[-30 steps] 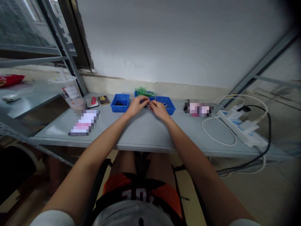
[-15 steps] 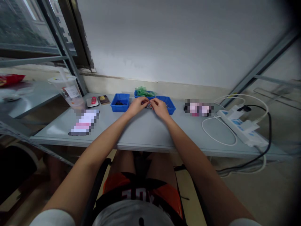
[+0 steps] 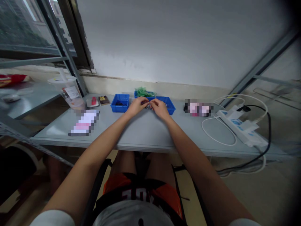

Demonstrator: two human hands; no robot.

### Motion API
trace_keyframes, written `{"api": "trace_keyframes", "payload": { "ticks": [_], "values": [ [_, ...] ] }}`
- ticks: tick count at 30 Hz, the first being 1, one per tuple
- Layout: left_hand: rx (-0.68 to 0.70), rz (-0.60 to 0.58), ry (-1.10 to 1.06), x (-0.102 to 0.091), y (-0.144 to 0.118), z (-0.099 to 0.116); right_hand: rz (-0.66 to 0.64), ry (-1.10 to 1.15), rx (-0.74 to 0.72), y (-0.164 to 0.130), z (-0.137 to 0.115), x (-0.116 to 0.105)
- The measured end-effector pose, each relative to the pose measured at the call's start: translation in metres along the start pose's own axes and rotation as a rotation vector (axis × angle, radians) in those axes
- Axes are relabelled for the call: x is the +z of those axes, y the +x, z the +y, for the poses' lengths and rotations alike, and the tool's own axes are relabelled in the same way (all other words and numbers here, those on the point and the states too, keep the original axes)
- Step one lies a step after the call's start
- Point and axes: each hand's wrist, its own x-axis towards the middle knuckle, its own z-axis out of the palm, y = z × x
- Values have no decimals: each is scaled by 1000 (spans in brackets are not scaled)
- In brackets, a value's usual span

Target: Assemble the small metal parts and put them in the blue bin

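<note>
My left hand (image 3: 137,106) and right hand (image 3: 160,107) curl inward, fingertips drawn together; what they pinch I can't tell. Small shiny pieces (image 3: 148,107) show between them, too tiny to read any long axis or pointing. Beyond, green plastic (image 3: 142,92) fills a blue tray (image 3: 135,94).

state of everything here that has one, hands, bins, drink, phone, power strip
Left hand: fingers curled, grip partly hidden
Right hand: fingers curled, grip partly hidden
Left blue bin: open-topped, dark parts inside
Back blue bin: green plastic piled above rim
Right blue bin: open-topped, partly hidden
Drink cup: lidded, straw in
Left phone: lying flat, screen pixelated
Power strip: plugs inserted, on or off unclear
</note>
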Motion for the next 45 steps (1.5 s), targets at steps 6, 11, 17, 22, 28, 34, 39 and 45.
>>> {"api": "trace_keyframes", "payload": {
  "ticks": [6, 11, 17, 22, 28, 34, 39, 45],
  "values": [
    [-26, 58, 50, -5, -1, 1, 108, 43, 11, 2, 1, -5],
    [-47, 42, 46, -6, -1, 1, 128, 74, 49, 4, 2, -6],
    [-40, 63, 25, -6, -1, 2, 111, 46, 38, 4, 5, -4],
    [-28, 87, 27, -8, 0, 3, 69, 67, 37, 4, 5, -2],
    [-37, 102, 33, -9, 0, 7, -16, 23, 39, 1, 1, 2],
    [-14, 129, 25, -8, 0, 6, -45, -9, 10, -1, -1, 2],
    [1, 138, 24, -7, 0, 6, -42, -38, -17, -1, -2, 1],
    [16, 147, 26, -6, 0, 4, -12, -36, -1, 1, 1, 0]
  ]
}}
